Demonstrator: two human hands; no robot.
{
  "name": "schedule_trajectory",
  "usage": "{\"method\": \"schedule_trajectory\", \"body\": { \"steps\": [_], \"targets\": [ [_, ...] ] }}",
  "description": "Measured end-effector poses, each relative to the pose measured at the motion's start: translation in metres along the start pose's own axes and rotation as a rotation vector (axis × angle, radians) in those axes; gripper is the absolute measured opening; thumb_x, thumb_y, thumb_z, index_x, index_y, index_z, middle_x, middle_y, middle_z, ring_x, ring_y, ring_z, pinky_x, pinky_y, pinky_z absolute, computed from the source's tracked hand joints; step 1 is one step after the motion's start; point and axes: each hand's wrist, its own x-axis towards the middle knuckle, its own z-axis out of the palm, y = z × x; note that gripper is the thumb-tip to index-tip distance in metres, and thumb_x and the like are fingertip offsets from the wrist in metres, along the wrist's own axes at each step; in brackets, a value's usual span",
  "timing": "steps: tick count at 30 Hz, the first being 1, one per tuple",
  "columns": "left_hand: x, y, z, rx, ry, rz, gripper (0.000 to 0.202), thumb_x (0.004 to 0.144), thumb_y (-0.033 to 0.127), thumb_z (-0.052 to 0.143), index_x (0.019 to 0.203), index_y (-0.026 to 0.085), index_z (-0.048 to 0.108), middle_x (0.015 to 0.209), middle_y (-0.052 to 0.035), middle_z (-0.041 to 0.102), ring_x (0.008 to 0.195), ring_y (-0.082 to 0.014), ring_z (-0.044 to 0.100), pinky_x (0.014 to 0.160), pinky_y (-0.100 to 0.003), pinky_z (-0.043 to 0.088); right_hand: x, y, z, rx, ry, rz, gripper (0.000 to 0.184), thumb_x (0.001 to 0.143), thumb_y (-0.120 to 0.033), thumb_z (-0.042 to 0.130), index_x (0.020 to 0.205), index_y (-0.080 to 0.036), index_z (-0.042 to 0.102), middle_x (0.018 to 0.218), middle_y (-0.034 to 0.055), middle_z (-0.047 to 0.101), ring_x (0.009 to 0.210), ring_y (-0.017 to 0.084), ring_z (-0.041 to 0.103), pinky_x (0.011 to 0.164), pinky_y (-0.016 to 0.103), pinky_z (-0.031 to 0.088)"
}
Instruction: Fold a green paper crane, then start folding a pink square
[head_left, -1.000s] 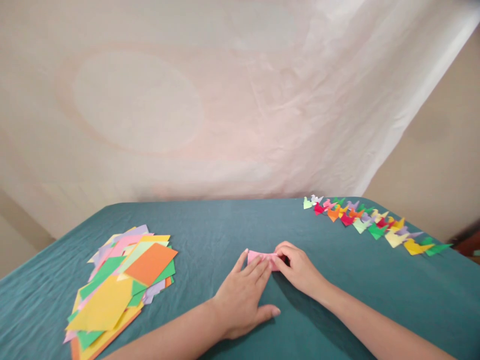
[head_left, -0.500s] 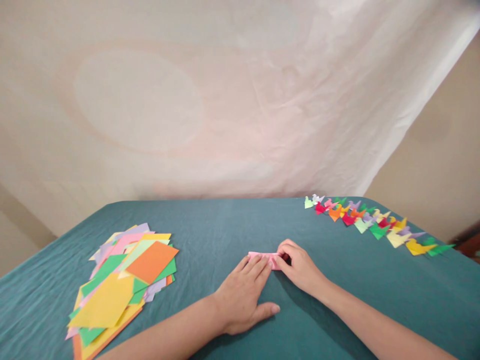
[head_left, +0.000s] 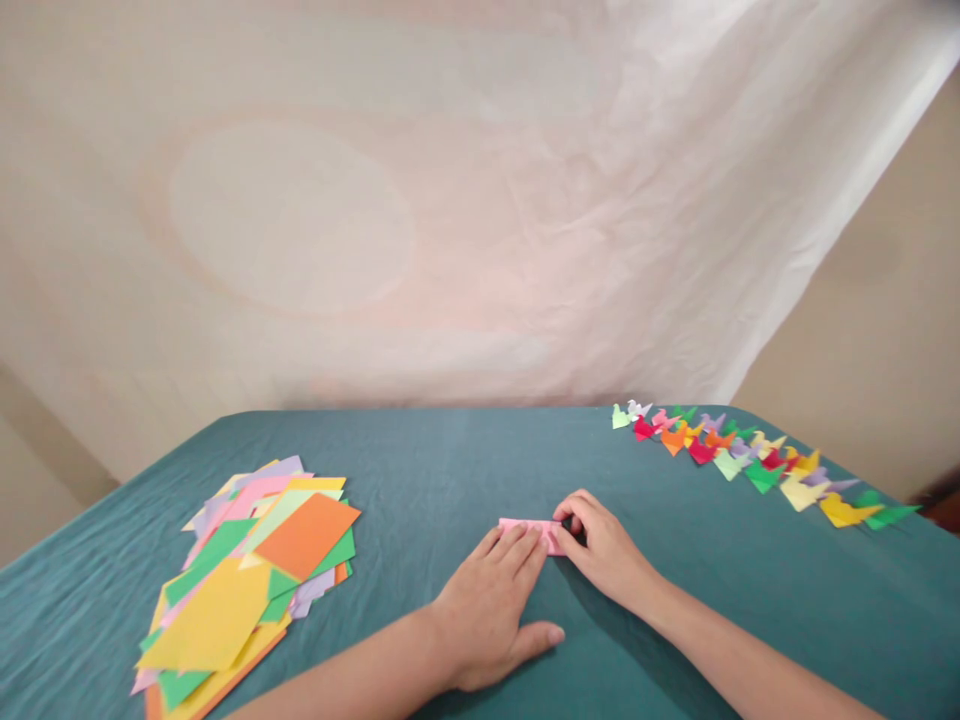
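Observation:
A small folded pink paper (head_left: 527, 527) lies flat on the teal tablecloth (head_left: 450, 470) in front of me. My left hand (head_left: 491, 605) rests palm down, fingers stretched out, their tips pressing the paper's near edge. My right hand (head_left: 604, 550) is curled, its fingertips pinching the paper's right end against the table.
A loose pile of coloured paper squares (head_left: 247, 565) lies at the left. A row of several small folded paper figures (head_left: 750, 462) runs along the table's far right edge. A pale crumpled sheet (head_left: 450, 200) hangs behind the table.
The left hand slid slightly back off the pink paper, uncovering more of the strip. The right hand stays pinched at its right end. The view shifted down a little.

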Motion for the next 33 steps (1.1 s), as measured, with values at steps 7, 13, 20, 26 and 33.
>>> {"method": "schedule_trajectory", "body": {
  "steps": [7,13,20,26,33],
  "targets": [
    [-0.0004,0.0008,-0.0001,0.021,0.010,0.006,0.070,0.089,0.059,0.019,0.142,0.015,0.011,0.148,-0.0099,0.014,0.135,-0.0260,0.011,0.110,-0.042,0.012,-0.0010,0.0011,0.0008,0.001,-0.028,-0.020,0.009,0.083,-0.018,0.046,0.081,-0.019,0.055,0.083,0.0022,0.050,0.067,0.013,0.050,0.065,0.028,0.043],
    [-0.0004,0.0020,-0.0009,0.033,-0.026,-0.019,0.072,0.088,0.061,0.016,0.142,0.014,0.010,0.148,-0.0099,0.012,0.135,-0.0263,0.011,0.110,-0.043,0.011,-0.0009,0.0033,0.0020,0.008,-0.032,-0.012,0.010,0.084,-0.019,0.046,0.082,-0.019,0.055,0.084,0.0020,0.050,0.068,0.013,0.051,0.065,0.027,0.042],
    [0.0006,0.0033,-0.0017,0.037,-0.048,-0.022,0.072,0.088,0.061,0.013,0.143,0.014,0.009,0.149,-0.0085,0.010,0.136,-0.0261,0.008,0.111,-0.042,0.009,0.0000,0.0024,0.0020,0.008,-0.029,-0.006,0.009,0.083,-0.018,0.046,0.081,-0.019,0.055,0.083,0.0015,0.050,0.067,0.013,0.050,0.065,0.027,0.042],
    [-0.0004,0.0010,0.0006,0.028,-0.039,-0.026,0.070,0.088,0.061,0.014,0.143,0.016,0.010,0.149,-0.0082,0.011,0.136,-0.0266,0.009,0.110,-0.042,0.010,-0.0007,0.0043,0.0021,0.018,-0.029,0.000,0.009,0.082,-0.018,0.047,0.081,-0.019,0.056,0.083,0.0014,0.050,0.066,0.013,0.051,0.064,0.026,0.043],
    [0.0008,0.0004,0.0012,0.033,-0.028,-0.017,0.070,0.089,0.060,0.014,0.143,0.016,0.009,0.149,-0.0084,0.011,0.136,-0.0266,0.009,0.110,-0.042,0.011,0.0012,0.0102,0.0003,0.046,-0.035,0.008,0.009,0.081,-0.018,0.048,0.079,-0.019,0.056,0.085,0.0021,0.051,0.066,0.012,0.051,0.064,0.027,0.043]
  ]
}}
